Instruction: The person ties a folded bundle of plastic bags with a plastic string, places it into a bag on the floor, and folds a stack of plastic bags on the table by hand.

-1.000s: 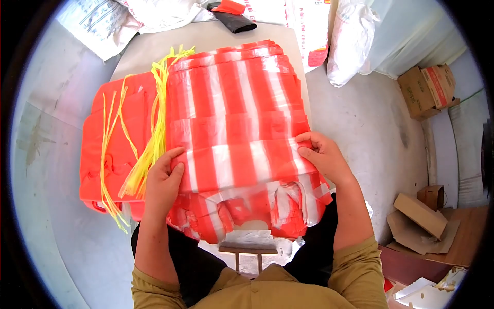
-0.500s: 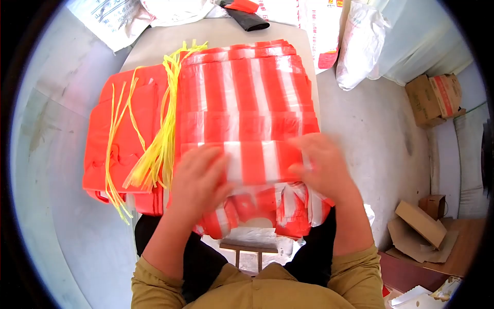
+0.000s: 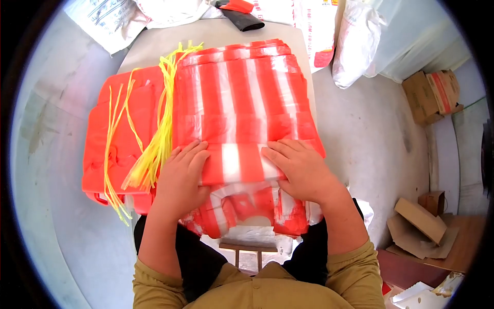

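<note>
A stack of red-and-white striped plastic bags (image 3: 239,92) lies before me, with a folded section across its front. Flat on the left part of that fold rests my left hand (image 3: 182,175), fingers stretched out. My right hand (image 3: 298,167) lies flat on its right part, fingers extended and pointing inward. Below the hands, the bags' handle ends (image 3: 247,206) hang over the near table edge. Along the stack's left side runs a bundle of yellow plastic strips (image 3: 162,129).
Left of the stack is a red plastic stool or case-like piece (image 3: 121,129) with loose yellow strips on it. White printed sacks (image 3: 110,23) and a black-and-red roll (image 3: 243,18) lie at the back. Cardboard boxes (image 3: 429,98) stand on the right, an opened carton (image 3: 422,232) nearer.
Both hands, blurred before, now lie still and flat on the fold. The right hand has moved inward and down slightly, and the front fold looks smoother.
</note>
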A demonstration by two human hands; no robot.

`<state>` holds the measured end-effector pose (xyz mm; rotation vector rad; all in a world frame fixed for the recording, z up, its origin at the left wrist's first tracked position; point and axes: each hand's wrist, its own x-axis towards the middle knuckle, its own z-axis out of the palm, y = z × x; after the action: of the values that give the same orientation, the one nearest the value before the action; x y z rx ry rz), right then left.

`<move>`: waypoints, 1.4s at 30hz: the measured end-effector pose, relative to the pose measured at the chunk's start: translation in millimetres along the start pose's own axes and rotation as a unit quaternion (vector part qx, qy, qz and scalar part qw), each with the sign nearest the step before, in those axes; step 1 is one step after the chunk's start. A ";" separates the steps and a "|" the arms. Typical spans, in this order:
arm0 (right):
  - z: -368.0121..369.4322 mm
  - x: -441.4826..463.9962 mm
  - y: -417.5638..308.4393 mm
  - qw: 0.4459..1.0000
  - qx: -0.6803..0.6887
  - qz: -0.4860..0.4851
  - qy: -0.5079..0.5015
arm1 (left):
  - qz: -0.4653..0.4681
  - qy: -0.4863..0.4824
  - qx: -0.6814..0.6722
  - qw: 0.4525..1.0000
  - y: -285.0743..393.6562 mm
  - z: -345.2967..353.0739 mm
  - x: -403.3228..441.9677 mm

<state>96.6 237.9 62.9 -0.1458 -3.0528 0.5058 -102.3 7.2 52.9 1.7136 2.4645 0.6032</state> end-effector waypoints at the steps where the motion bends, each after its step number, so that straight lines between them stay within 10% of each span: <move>1: -2.4 -0.7 0.5 1.000 0.009 0.001 0.001 | 0.008 0.005 -0.016 1.000 -2.6 -3.3 -1.5; 6: -41.7 -0.1 -2.4 0.979 0.092 0.100 -0.153 | -0.030 0.036 -0.173 0.984 -20.4 -9.6 -12.8; 12: -55.5 -7.7 17.4 0.963 0.043 0.265 0.009 | -0.244 0.162 -0.404 0.867 -37.0 14.4 -11.9; 16: -24.4 0.2 30.3 0.965 -0.079 0.113 0.224 | -0.090 0.272 -0.082 0.955 -22.8 9.7 5.4; 20: -1.8 16.6 2.2 0.986 -0.028 0.007 0.162 | 0.060 0.154 0.015 0.986 13.1 14.8 18.6; 42: 24.0 12.8 46.3 0.982 -0.073 0.031 0.174 | 0.052 0.085 0.065 0.993 -12.0 43.7 31.6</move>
<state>86.4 275.2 25.6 -0.3009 -2.7446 0.2290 -112.2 44.5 13.3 1.9265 2.5947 0.6363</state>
